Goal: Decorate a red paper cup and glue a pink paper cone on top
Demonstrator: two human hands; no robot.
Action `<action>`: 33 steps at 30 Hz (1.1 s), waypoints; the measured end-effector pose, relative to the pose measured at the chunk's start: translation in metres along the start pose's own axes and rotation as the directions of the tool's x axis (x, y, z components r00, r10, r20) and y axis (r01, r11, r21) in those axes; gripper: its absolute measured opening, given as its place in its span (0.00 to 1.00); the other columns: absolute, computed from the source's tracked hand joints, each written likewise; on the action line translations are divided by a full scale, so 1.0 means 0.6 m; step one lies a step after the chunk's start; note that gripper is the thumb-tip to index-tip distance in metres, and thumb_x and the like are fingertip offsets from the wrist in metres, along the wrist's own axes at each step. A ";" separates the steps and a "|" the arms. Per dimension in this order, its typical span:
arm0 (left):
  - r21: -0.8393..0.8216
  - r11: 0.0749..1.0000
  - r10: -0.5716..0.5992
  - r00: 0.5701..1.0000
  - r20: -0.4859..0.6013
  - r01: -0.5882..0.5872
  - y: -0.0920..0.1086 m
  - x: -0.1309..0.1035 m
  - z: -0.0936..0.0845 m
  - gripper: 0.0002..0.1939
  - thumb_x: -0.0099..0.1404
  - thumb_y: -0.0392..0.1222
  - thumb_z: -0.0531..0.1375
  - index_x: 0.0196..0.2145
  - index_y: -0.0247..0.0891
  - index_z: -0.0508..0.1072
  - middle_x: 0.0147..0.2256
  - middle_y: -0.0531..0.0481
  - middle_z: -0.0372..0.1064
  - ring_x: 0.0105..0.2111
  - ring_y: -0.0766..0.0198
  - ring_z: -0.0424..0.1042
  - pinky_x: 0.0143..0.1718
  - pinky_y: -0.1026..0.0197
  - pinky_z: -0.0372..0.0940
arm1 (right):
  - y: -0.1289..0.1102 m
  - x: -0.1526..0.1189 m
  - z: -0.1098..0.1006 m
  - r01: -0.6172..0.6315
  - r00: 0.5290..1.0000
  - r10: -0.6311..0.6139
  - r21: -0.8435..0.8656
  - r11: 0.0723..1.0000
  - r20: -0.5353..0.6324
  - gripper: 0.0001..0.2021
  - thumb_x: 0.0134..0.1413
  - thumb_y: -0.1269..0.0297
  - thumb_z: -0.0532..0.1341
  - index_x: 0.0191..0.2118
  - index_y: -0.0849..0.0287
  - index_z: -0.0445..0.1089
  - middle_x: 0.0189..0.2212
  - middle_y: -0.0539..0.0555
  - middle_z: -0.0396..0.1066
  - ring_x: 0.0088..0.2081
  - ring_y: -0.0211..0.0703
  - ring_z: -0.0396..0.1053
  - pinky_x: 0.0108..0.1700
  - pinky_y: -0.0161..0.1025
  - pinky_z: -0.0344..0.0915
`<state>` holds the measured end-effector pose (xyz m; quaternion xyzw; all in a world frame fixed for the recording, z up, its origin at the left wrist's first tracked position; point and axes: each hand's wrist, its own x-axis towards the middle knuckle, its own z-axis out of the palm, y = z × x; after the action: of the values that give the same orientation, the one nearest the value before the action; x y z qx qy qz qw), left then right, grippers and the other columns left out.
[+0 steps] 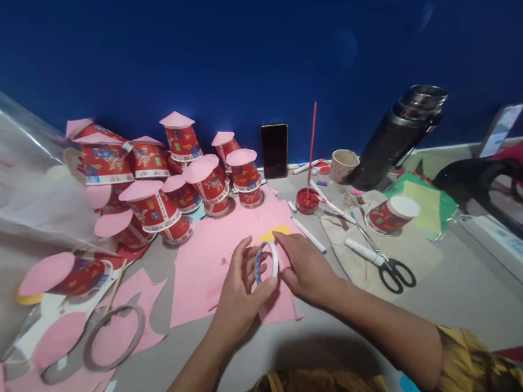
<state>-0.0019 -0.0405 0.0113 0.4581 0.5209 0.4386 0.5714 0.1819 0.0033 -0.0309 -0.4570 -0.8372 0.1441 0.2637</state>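
No word, brand or number can be read with certainty. The red cups [155, 209] carry small printing that seems to include characters, too blurred to make out, as is the phone's lit screen [503, 130] at the right.

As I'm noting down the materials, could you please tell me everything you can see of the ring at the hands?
The ring is a narrow, thin band closed into a roughly round loop, apparently of paper or card. It looks white along the right and patterned in blue along the left. It stands on edge above the pink paper. The left hand holds it, thumb at its lower part; the right hand is close on the other side, contact unclear.
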 end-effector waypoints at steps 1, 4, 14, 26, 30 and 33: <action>0.017 1.000 -0.015 1.000 -0.004 0.015 -0.008 0.007 -0.001 0.46 0.57 0.52 0.71 0.66 0.46 0.54 0.66 0.35 0.59 0.69 0.44 0.60 0.69 0.39 0.58 | 0.005 0.001 -0.005 -0.025 1.000 0.024 -0.025 0.999 -0.019 0.30 0.60 0.72 0.60 0.67 0.68 0.59 0.58 0.68 0.71 0.57 0.58 0.67 0.60 0.55 0.67; 0.064 0.998 -0.030 1.000 0.000 0.030 -0.022 0.008 -0.009 0.47 0.59 0.52 0.70 0.68 0.47 0.52 0.67 0.36 0.57 0.70 0.46 0.58 0.71 0.40 0.54 | 0.015 0.007 -0.030 -0.047 0.999 0.043 -0.199 0.979 -0.026 0.23 0.64 0.73 0.59 0.64 0.68 0.64 0.60 0.69 0.69 0.57 0.60 0.64 0.59 0.56 0.66; 0.479 0.866 0.143 0.989 0.042 -0.145 -0.025 0.008 -0.010 0.43 0.61 0.46 0.67 0.69 0.41 0.53 0.67 0.34 0.59 0.68 0.43 0.61 0.69 0.35 0.57 | 0.010 -0.030 -0.072 0.293 0.918 -0.212 -0.211 0.933 0.336 0.09 0.71 0.69 0.58 0.47 0.62 0.76 0.43 0.61 0.76 0.44 0.50 0.69 0.46 0.46 0.66; 0.777 0.551 0.358 0.927 0.109 -0.304 -0.062 0.006 -0.037 0.49 0.61 0.45 0.71 0.71 0.44 0.49 0.67 0.32 0.52 0.70 0.38 0.55 0.66 0.27 0.57 | 0.036 -0.054 -0.057 0.273 0.936 -0.232 -0.132 0.953 0.265 0.13 0.66 0.71 0.58 0.51 0.64 0.77 0.55 0.65 0.77 0.49 0.55 0.75 0.49 0.50 0.73; 0.726 0.656 0.307 0.952 -0.010 -0.204 -0.059 -0.005 -0.039 0.41 0.63 0.39 0.66 0.69 0.43 0.53 0.65 0.36 0.58 0.67 0.44 0.61 0.67 0.32 0.59 | 0.035 -0.057 -0.057 0.268 0.947 -0.233 -0.148 0.952 0.219 0.14 0.65 0.73 0.57 0.49 0.64 0.78 0.54 0.64 0.78 0.48 0.54 0.76 0.49 0.48 0.72; 0.677 0.718 0.239 0.971 -0.023 -0.160 -0.059 -0.006 -0.034 0.42 0.63 0.38 0.66 0.70 0.42 0.52 0.68 0.35 0.56 0.69 0.44 0.60 0.68 0.33 0.57 | 0.035 -0.060 -0.056 0.261 0.953 -0.231 -0.139 0.955 0.197 0.13 0.65 0.73 0.58 0.48 0.63 0.78 0.54 0.63 0.79 0.48 0.52 0.76 0.49 0.47 0.72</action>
<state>-0.0214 -0.0493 -0.0232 0.6615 0.6215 0.3051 0.2883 0.2312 -0.0154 -0.0246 -0.3540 -0.9169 0.0815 0.1651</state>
